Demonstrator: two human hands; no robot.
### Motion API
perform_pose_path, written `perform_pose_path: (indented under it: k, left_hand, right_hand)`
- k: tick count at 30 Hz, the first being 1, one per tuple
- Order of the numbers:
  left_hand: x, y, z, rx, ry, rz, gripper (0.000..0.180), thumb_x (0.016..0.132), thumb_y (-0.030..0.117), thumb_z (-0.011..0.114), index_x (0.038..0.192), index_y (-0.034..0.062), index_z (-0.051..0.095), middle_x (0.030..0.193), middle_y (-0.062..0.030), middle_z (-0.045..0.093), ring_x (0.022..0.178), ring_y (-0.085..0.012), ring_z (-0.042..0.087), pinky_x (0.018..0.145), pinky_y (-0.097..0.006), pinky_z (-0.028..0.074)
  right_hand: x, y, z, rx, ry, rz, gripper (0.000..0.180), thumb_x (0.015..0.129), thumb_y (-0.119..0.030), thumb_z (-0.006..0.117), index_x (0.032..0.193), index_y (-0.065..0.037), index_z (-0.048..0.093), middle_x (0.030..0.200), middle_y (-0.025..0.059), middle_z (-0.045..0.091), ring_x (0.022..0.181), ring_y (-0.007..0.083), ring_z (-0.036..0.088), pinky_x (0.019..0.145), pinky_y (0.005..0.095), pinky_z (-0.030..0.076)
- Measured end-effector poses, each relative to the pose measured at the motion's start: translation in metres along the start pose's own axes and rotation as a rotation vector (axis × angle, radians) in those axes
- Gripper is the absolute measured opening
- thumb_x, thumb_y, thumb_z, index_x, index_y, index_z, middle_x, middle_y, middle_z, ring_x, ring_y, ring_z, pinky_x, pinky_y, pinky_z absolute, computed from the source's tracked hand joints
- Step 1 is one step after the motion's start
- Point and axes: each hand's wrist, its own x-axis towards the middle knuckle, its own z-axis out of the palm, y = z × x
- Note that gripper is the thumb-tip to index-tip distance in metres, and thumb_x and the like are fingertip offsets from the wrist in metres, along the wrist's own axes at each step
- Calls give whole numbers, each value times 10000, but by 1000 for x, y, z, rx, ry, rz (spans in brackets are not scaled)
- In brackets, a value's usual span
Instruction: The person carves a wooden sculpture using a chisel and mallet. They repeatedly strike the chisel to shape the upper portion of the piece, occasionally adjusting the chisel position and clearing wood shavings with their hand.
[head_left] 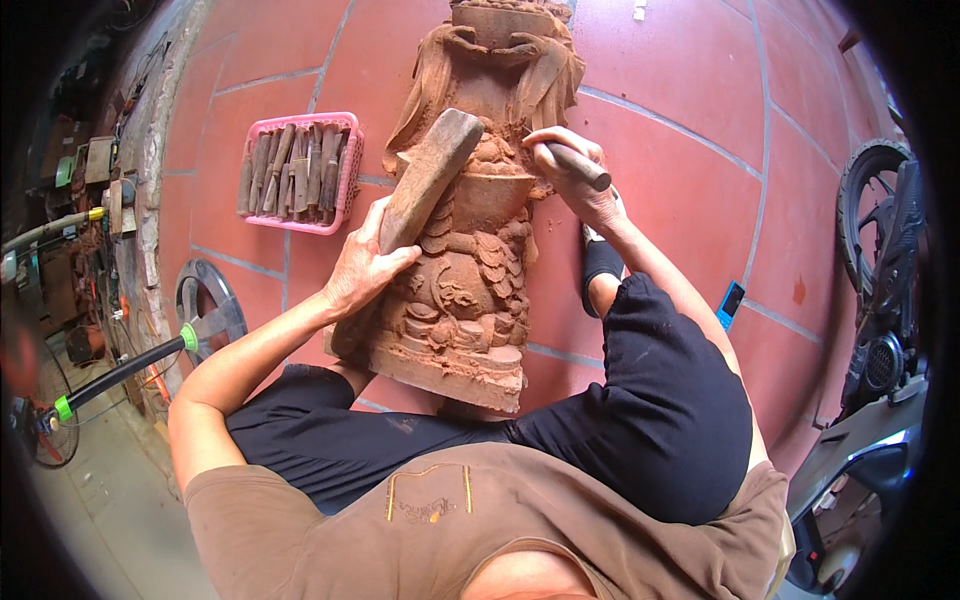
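Observation:
A carved reddish-brown wooden statue (480, 260) lies lengthwise in front of me, its flat base nearest my lap. My left hand (370, 265) is closed round a wooden mallet (437, 165), a thick worn block slanting up over the statue's left side. In my right hand (582, 180) is a chisel (580, 166) with a rounded wooden handle. The chisel points left toward the carving's right edge, near the draped folds. Its tip is too small to make out, so I cannot tell whether it touches the wood.
A pink plastic basket (300, 172) full of wooden-handled tools sits left on the red tiled floor (680, 190). A blue phone-like device (730, 304) lies right of my knee. A wheel (872, 200) stands far right, a round fan-like stand (210, 305) left. Tools clutter the left wall.

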Motion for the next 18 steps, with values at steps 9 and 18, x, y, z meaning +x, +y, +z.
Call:
perform_pose_path:
  k: [9, 18]
  left_hand:
    - [1, 1, -3, 9, 3, 17, 670, 819, 144, 692, 1390, 37, 359, 1238, -177, 583, 1176, -229, 542, 1023, -373, 406]
    - [0, 1, -1, -23, -2, -16, 665, 829, 145, 690, 1397, 41, 359, 1252, -165, 575, 1181, -219, 532, 1026, -367, 402]
  right_hand:
    - [-4, 19, -7, 679, -20, 481, 253, 972, -258, 599, 1128, -62, 632, 883, 21, 652, 672, 57, 578, 544, 193, 462]
    - [-4, 9, -12, 404, -91, 400, 153, 934, -99, 591, 1025, -22, 686, 754, -1, 635, 639, 28, 527, 565, 188, 426]
